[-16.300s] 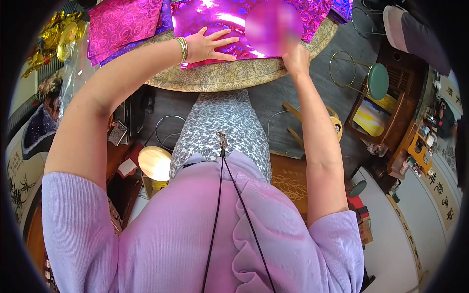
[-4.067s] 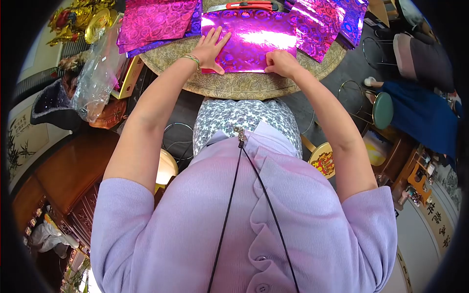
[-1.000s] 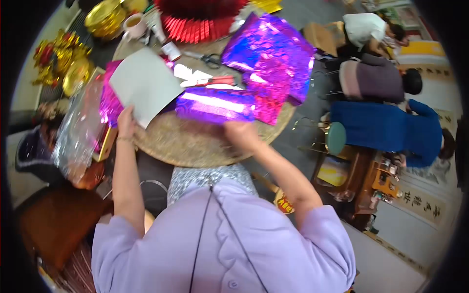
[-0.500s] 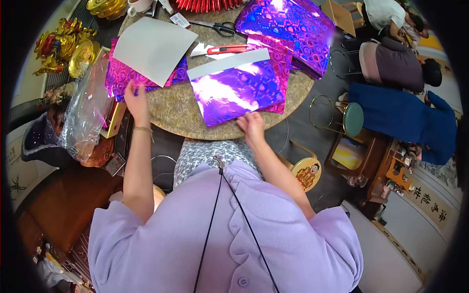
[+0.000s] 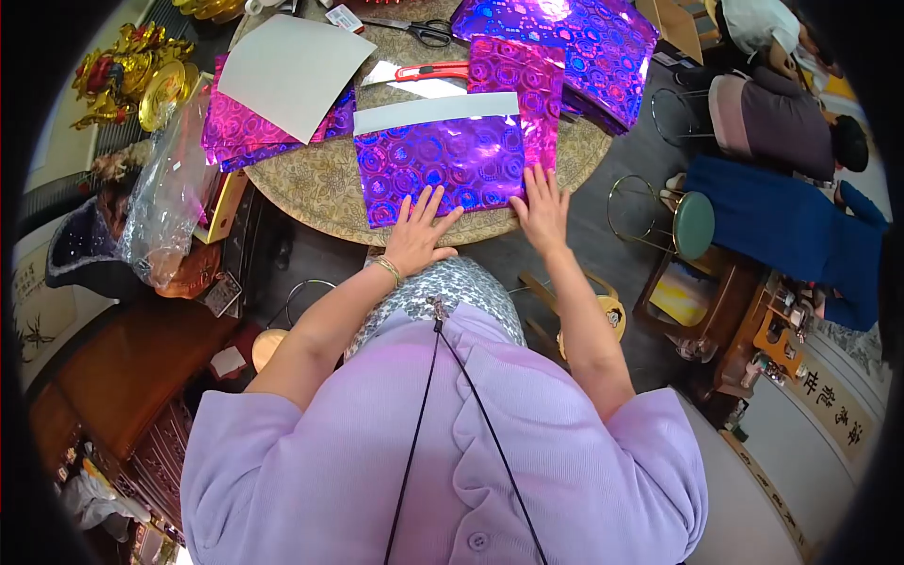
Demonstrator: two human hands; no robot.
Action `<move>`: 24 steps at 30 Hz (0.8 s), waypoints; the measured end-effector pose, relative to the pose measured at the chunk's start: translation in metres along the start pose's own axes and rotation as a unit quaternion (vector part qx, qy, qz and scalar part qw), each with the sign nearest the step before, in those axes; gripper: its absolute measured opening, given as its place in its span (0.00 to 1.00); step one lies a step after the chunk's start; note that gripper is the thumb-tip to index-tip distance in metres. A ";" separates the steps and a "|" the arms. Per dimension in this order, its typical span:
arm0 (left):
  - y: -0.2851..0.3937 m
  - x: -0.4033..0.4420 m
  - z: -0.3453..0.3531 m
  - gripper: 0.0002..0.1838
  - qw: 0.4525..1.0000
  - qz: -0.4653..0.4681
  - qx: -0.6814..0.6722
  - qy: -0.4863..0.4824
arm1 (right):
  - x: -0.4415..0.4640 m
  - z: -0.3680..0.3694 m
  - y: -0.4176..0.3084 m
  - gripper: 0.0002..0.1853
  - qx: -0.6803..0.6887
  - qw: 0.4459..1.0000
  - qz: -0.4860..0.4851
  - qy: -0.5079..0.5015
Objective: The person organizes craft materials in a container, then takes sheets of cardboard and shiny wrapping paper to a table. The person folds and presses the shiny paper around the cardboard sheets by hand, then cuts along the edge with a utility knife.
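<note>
A shiny purple sheet (image 5: 438, 165) with a pale strip along its far edge lies near the front of the round patterned table (image 5: 311, 193). My left hand (image 5: 417, 235) rests with spread fingers on its near edge. My right hand (image 5: 544, 212) lies with fingers stretched at its near right corner. Beyond the sheet are a red cutter knife (image 5: 431, 72) and white paper scraps. A pink patterned sheet (image 5: 518, 71) sticks out behind on the right. On the left, a grey-white sheet (image 5: 299, 75) covers part of a pink and purple pile (image 5: 240, 127).
Black scissors (image 5: 428, 34) lie at the back of the table. A purple-blue foil stack (image 5: 584, 52) is at the back right. Stools, one with a green seat (image 5: 694, 226), stand to the right. Several people are farther right. Plastic wrap (image 5: 165, 202) hangs at the left.
My left hand has moved from beside the left pile to the purple sheet's near edge. The purple sheet now lies straighter. My right hand has shifted right and its fingers have stretched out.
</note>
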State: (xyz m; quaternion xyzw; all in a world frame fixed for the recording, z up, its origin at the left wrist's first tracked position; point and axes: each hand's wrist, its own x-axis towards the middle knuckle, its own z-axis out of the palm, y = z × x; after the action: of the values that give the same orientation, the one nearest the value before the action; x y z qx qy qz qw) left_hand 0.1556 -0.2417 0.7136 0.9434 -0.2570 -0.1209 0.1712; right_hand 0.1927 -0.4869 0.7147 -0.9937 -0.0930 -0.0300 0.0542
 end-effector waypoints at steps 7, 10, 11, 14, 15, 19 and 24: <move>0.007 0.010 0.003 0.40 1.000 0.006 0.027 0.002 | 0.041 0.000 0.048 0.30 -0.069 0.995 0.069 -0.025; 0.012 0.013 -0.001 0.39 1.000 -0.003 0.026 0.005 | 0.050 -0.008 0.039 0.31 -0.015 0.998 0.053 -0.022; 0.015 0.015 -0.004 0.38 1.000 -0.005 0.023 0.006 | 0.051 -0.015 0.032 0.31 0.051 0.998 0.030 -0.015; 0.013 0.022 -0.006 0.37 1.000 -0.009 0.016 0.008 | 0.042 -0.014 0.007 0.32 0.186 0.978 -0.097 -0.015; 0.009 0.025 -0.004 0.36 1.000 -0.010 -0.012 0.008 | 0.030 -0.003 -0.007 0.32 0.192 0.965 -0.178 -0.031; -0.009 0.030 0.001 0.33 0.995 -0.020 -0.094 0.002 | 0.017 0.001 -0.053 0.33 0.154 0.979 -0.132 -0.024; -0.022 0.037 -0.008 0.30 0.987 -0.070 -0.030 0.138 | 0.023 0.015 -0.062 0.32 0.172 0.985 -0.004 -0.022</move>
State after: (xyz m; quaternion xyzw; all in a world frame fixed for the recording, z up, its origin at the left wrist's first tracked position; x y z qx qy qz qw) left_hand 0.1992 -0.2413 0.7069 0.9610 -0.1606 -0.0086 0.2248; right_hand 0.2040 -0.4207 0.7074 -0.9697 -0.1020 0.0079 0.2217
